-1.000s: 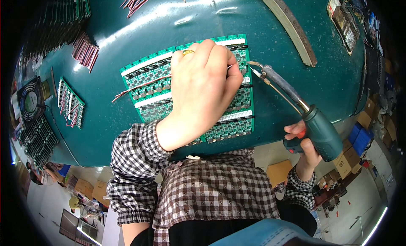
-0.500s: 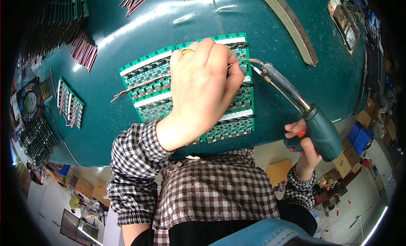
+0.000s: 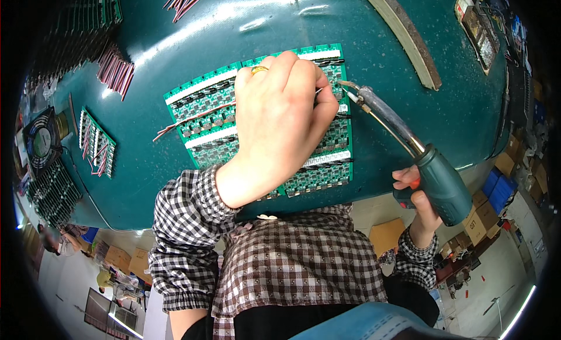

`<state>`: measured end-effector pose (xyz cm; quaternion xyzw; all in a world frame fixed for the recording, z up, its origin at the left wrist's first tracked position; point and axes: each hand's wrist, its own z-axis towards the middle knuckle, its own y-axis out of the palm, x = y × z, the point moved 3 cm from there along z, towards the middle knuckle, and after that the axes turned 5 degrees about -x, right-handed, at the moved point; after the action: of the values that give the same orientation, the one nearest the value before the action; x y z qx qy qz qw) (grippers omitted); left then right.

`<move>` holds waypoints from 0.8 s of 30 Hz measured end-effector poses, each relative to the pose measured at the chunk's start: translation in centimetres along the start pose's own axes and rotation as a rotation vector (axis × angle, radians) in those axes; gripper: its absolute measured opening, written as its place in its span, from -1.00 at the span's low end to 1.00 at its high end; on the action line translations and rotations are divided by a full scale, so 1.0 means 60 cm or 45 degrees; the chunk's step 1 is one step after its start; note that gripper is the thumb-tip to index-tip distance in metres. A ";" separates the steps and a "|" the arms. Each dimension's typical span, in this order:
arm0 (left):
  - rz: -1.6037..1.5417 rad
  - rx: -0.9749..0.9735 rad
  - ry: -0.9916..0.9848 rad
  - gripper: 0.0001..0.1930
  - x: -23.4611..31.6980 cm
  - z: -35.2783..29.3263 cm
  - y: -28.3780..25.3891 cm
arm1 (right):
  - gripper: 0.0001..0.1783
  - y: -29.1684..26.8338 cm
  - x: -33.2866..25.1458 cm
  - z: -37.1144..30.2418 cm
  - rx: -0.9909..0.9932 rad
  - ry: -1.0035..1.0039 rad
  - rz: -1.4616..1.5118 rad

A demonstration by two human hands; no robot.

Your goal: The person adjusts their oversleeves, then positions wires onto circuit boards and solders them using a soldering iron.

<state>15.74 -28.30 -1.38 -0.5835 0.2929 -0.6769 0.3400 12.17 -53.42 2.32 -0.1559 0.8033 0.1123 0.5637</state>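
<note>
- One left hand point(image 3: 280, 115), fingers curled, pressing one green circuit panel point(image 3: 201, 115) mid-table, near the front edge;
- One right hand point(image 3: 418, 199) gripping one soldering gun point(image 3: 409, 150); tip at the panel's right edge.

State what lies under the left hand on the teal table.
Under the left hand lies a green circuit board panel with red-and-black wires running beneath it. The panel's middle is covered, so nothing there shows.

Circuit panel point(image 3: 204, 115) on table point(image 3: 409, 118); fan point(image 3: 41, 142) far left.
</note>
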 end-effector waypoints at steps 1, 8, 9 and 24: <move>0.001 0.000 0.000 -0.84 0.000 0.000 0.000 | -0.38 0.000 0.000 0.000 -0.001 -0.018 -0.003; 0.005 -0.004 -0.006 -0.84 -0.001 0.000 0.002 | -0.32 0.004 -0.006 0.006 0.045 0.019 -0.020; 0.003 -0.004 -0.007 -0.84 -0.001 0.000 0.002 | -0.32 0.004 -0.006 0.006 0.045 0.020 -0.020; 0.003 -0.008 -0.015 -0.84 0.000 0.001 0.003 | -0.25 0.002 -0.004 0.002 0.083 0.023 -0.060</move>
<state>15.81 -28.41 -1.54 -0.5881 0.2936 -0.6722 0.3407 12.33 -53.26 2.50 -0.1572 0.8077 0.0713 0.5637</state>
